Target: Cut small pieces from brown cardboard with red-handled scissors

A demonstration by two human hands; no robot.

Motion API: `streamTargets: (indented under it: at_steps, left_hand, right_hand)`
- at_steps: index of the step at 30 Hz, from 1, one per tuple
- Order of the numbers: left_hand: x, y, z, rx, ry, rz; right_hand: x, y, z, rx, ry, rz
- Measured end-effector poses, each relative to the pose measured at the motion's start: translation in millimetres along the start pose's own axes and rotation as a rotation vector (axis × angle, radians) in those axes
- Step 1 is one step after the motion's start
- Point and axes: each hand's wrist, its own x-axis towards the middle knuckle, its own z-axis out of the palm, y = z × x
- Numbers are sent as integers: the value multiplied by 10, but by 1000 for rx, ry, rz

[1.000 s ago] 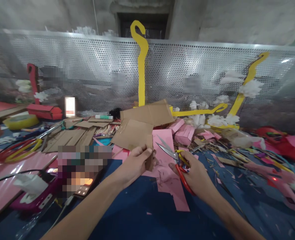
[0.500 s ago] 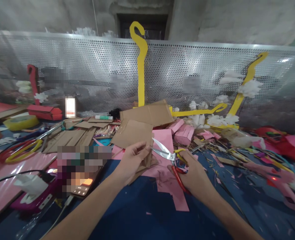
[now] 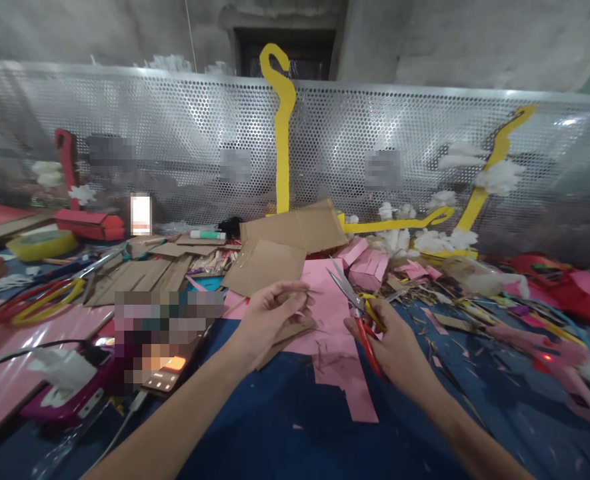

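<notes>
My right hand (image 3: pixel 395 343) holds scissors (image 3: pixel 362 303) by their red and yellow handles. The blades are slightly parted, pointing up and left over pink paper (image 3: pixel 327 293). Facing them, my left hand (image 3: pixel 275 310) is closed in a pinch, and a thin brown strip (image 3: pixel 315 291) sticks out from its fingertips. Under that hand, a piece of brown cardboard (image 3: pixel 287 339) lies partly hidden on the pink sheet. Small dark scraps are scattered across the paper. Just beyond my fingers rests a larger cardboard sheet (image 3: pixel 269 263).
Upright yellow hook shape (image 3: pixel 283 147) stands behind the cardboard. A pink glue gun (image 3: pixel 549 360) with a red light lies right. To the left are a purple power strip (image 3: pixel 69 393) with cables, a phone (image 3: pixel 167 377) and yellow tape (image 3: pixel 42 245). A perforated metal panel (image 3: pixel 175 127) closes the back.
The scissors have moved right, away from my left hand, and their blades have come closer together. The cardboard that was upright at my left fingertips no longer shows there.
</notes>
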Motion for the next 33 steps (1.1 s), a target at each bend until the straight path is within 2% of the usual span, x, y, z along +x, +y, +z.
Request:
streamTargets:
  at_steps: [9,16,28,33]
  left_hand:
    - [37,-48,-54,137,8,65]
    - [33,-93,-68,66,20,34]
    - [41,-84,-60,206,87,35]
    - [25,-74,-35,225,71,41]
  right_hand:
    - [-9,-1,27,-11,-2,-19]
    - [-12,-54,10,-21,-6,-22]
    - [-10,-20,41,-74,-17,-44]
    - [-26,-20,77,-69,-27,-54]
